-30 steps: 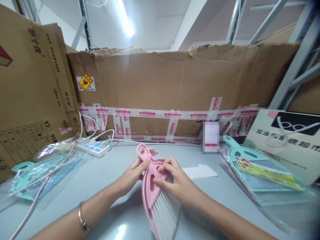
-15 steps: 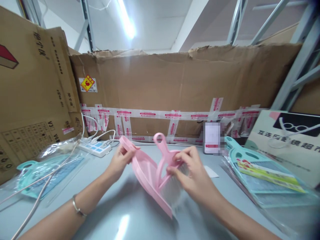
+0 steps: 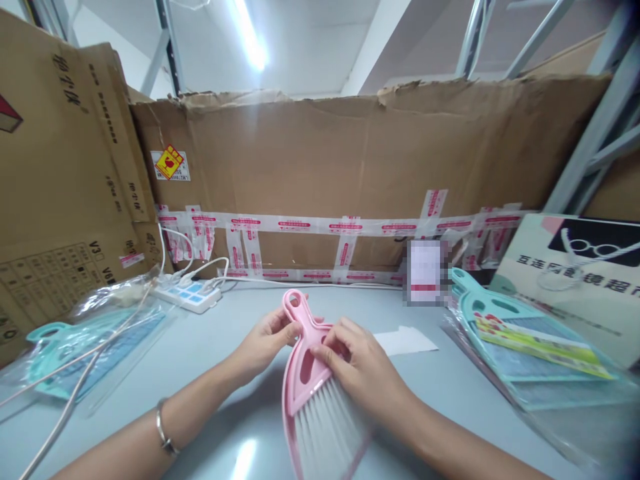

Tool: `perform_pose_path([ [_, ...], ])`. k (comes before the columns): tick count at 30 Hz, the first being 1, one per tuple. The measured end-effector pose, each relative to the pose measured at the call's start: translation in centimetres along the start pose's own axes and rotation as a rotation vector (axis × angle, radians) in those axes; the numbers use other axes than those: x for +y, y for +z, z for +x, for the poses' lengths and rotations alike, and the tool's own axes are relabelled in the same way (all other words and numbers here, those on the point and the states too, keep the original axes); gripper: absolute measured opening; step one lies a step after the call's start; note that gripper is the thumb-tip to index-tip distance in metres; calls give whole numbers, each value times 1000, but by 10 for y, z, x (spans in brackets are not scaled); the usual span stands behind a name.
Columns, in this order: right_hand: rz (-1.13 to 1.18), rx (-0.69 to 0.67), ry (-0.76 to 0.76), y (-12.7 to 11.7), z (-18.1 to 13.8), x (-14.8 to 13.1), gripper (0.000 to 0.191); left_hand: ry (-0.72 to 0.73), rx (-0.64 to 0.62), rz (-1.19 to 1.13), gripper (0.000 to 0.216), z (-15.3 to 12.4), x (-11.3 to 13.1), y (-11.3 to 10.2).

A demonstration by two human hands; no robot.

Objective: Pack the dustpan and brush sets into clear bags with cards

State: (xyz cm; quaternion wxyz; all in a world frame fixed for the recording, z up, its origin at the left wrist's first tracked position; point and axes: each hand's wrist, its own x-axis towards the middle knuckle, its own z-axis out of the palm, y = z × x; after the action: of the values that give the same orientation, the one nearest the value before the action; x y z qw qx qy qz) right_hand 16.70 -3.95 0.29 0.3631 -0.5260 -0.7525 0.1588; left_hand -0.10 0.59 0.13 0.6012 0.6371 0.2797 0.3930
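Observation:
A pink hand brush [image 3: 327,413] with pale bristles lies over a pink dustpan [image 3: 288,415], their looped handles lined up. My left hand [image 3: 274,337] pinches the dustpan by its handle from the left. On the right, my right hand [image 3: 357,353] grips the body of the brush, thumb on its face near a cutout. The bristles point down toward me, and the brush covers most of the pan. Both are held above the grey-blue table [image 3: 215,413]. Just behind my right hand lies a white piece of paper [image 3: 407,341].
Teal dustpan sets in clear plastic lie at left [image 3: 95,347] and right [image 3: 530,340]. A white power strip [image 3: 193,293] with cables sits at the back left. A phone [image 3: 425,270] leans against the cardboard wall [image 3: 310,153]. A printed bag [image 3: 575,280] stands at the right.
The brush, earlier angled away from the dustpan, now lies flat against it with handles together. Both have swung to point down toward me, and my hands have come closer together.

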Motion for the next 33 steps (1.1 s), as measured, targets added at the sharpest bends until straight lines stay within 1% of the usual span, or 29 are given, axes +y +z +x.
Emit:
perform_pose_path([
  [3,-66,19,-37,1,1,2,25,-18,95,18,38,-3,3,11],
  [5,-104,37,-49,3,1,3,25,-24,189,54,36,-4,4,16],
  [7,-137,39,-58,5,0,4,25,-44,241,84,34,-4,4,18],
  [10,-178,14,-83,7,0,5,23,-94,252,64,32,-3,4,15],
  [12,-142,14,-88,4,1,6,20,-117,252,15,34,-3,4,13],
  [13,-102,36,-78,1,2,7,19,-124,249,-9,34,-3,4,12],
  [15,1,120,-28,-6,7,9,16,-143,221,-36,35,-3,5,11],
  [16,63,151,15,-10,10,10,18,-152,202,-39,35,-3,5,12],
  [17,139,138,64,-13,13,11,24,-159,182,-39,35,-4,6,13],
  [18,236,68,116,-16,16,12,31,-163,163,-34,36,-4,6,14],
  [21,590,-292,233,-18,21,15,42,-176,119,-24,38,-5,7,17],
  [22,683,-371,258,-17,21,17,43,-181,104,-28,38,-5,7,18],
  [23,749,-411,281,-16,21,18,44,-185,91,-36,37,-5,7,19],
  [25,814,-420,325,-13,20,21,44,-192,79,-60,36,-5,6,19],
  [27,827,-428,357,-10,20,23,45,-205,76,-74,35,-4,4,19],
  [31,757,-434,403,-8,20,25,48,-245,83,-83,34,-4,-1,18],
  [33,713,-417,408,-8,21,24,48,-258,90,-97,35,-4,-3,18],
])
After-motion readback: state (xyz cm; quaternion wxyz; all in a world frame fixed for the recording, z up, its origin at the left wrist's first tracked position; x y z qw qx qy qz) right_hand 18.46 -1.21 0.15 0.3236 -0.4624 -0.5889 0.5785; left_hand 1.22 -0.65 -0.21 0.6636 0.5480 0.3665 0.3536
